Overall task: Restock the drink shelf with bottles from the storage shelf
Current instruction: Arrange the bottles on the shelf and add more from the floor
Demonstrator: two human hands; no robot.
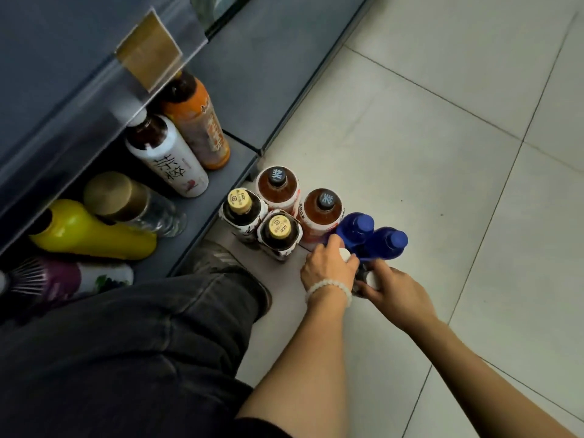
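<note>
Bottles stand grouped on the tiled floor (pixel 442 153) just beside the front edge of the low shelf (pixel 202 197), and all places here are told from that cluster. At its shelf-ward side are two dark bottles with gold caps (pixel 241 202); behind and beside them stand two amber tea bottles with dark caps (pixel 325 200); at the side away from the shelf, two blue bottles (pixel 390 240) touch each other. Nearest the person, two white-capped bottles are mostly hidden under the hands. The left hand (pixel 327 267), wearing a pale bead bracelet (pixel 328 287), has its fingers curled over one white cap (pixel 346 255), and the right hand (pixel 395 290) has its fingers wrapped round the other white-capped bottle (pixel 373 279). On the shelf, an orange bottle (pixel 199 121), a white-labelled bottle (pixel 167 156), a yellow bottle (pixel 91 232) and a clear gold-capped bottle (pixel 132 200) lie or lean on their sides. The step in hand looks like taking up a pair from the cluster to carry to the shelf, though setting them down cannot be ruled out. Next, each hand needs a firm grip below the cap, a straight lift clear of the blue pair, then a swing over the shelf edge into a free gap.
</note>
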